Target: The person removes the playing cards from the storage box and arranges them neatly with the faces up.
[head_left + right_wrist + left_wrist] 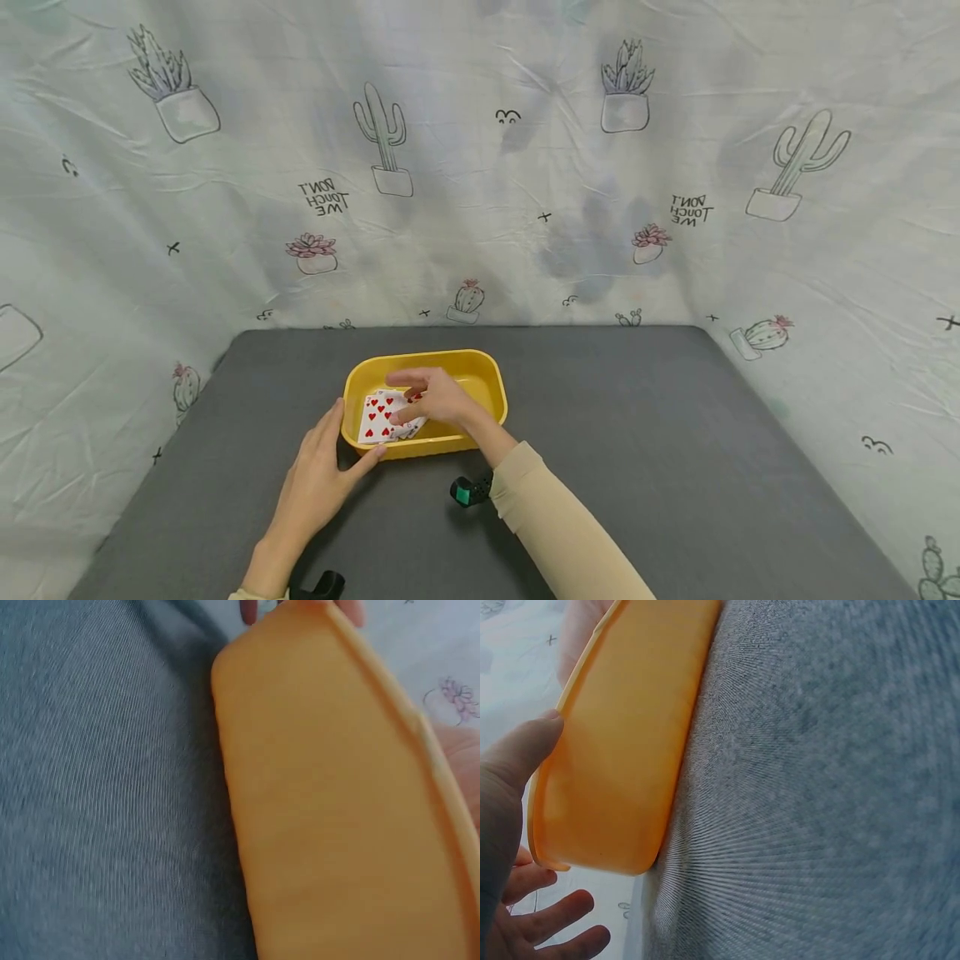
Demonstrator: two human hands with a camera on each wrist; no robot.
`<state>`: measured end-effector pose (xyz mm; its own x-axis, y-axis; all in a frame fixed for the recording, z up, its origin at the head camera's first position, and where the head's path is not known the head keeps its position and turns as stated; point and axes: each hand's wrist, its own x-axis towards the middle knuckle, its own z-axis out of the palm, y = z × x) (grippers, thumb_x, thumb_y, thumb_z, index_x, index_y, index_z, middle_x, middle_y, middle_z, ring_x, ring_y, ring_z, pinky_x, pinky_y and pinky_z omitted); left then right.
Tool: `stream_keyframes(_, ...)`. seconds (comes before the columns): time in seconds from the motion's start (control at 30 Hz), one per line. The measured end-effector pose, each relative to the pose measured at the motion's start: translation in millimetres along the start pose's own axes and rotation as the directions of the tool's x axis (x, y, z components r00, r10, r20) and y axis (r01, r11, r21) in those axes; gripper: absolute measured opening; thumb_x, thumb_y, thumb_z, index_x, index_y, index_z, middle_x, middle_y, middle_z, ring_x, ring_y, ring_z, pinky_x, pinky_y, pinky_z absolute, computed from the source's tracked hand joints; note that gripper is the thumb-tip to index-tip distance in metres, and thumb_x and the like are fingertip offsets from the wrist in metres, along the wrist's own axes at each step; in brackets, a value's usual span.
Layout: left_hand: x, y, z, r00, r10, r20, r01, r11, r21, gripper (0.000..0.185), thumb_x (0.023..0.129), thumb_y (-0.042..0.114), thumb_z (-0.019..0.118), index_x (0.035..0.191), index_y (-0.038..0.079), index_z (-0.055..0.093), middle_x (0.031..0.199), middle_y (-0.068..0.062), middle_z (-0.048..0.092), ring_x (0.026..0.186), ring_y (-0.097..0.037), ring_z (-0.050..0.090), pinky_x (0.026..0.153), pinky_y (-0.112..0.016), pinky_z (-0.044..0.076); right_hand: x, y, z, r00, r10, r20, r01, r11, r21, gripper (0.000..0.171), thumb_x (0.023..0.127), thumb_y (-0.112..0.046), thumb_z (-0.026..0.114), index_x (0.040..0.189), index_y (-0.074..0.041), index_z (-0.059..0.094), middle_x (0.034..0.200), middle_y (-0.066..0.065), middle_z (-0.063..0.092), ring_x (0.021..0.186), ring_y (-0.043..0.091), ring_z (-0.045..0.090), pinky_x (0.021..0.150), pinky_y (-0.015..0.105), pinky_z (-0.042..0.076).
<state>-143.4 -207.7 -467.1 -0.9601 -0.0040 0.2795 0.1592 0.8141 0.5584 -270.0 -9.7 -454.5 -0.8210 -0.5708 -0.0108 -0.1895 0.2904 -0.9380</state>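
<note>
A yellow plastic tub (420, 359) stands on the grey table (637, 433). Inside it lie fanned playing cards (377, 417) showing red hearts. My right hand (406, 398) reaches into the tub from the front and pinches the cards, thumb low and fingers above. My left hand (354, 430) rests with straight fingers against the tub's front-left corner. In the left wrist view the thumb (521, 754) touches the tub (622, 750) near its rim. The right wrist view shows only the tub's outer wall (322, 795); the cards are hidden there.
A wrinkled cloth backdrop (480, 167) printed with cacti surrounds the table on three sides. Wrist-worn cameras show at the right sleeve (471, 490) and the left wrist (322, 583). Grey tabletop stretches to the right of the tub.
</note>
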Motion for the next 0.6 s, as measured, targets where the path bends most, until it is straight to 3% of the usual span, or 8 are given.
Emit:
stream_keyframes(0.4, -1.5, 0.1, 0.2, 1.0, 0.011, -0.015, -0.011, 1.0, 0.003, 0.102, 0.085, 0.065, 0.064, 0.156, 0.003, 0.024, 0.152, -0.021, 0.034, 0.132, -0.042, 0.037, 0.096, -0.066, 0.037, 4.7, 1.6, 5.3, 0.998, 0.057, -0.013, -0.058, 0.993, -0.101, 0.07, 0.072, -0.005, 0.089, 0.134, -0.001, 0.058, 0.125, 0.005, 0.064, 0.108, 0.018, 0.061, 0.092, 0.026, 0.049)
stream_keyframes(0.6, -1.2, -0.6, -0.3, 1.0, 0.008, -0.01, -0.008, 1.0, 0.005, 0.104, 0.085, 0.067, 0.062, 0.156, 0.003, 0.023, 0.153, -0.021, 0.033, 0.131, -0.042, 0.037, 0.096, -0.066, 0.037, 7.8, 3.0, 9.5, 1.0, 0.013, 0.01, -0.01, 0.957, -0.29, 0.075, 0.068, -0.015, 0.093, 0.134, -0.003, 0.059, 0.123, 0.001, 0.064, 0.108, 0.012, 0.06, 0.093, 0.021, 0.046)
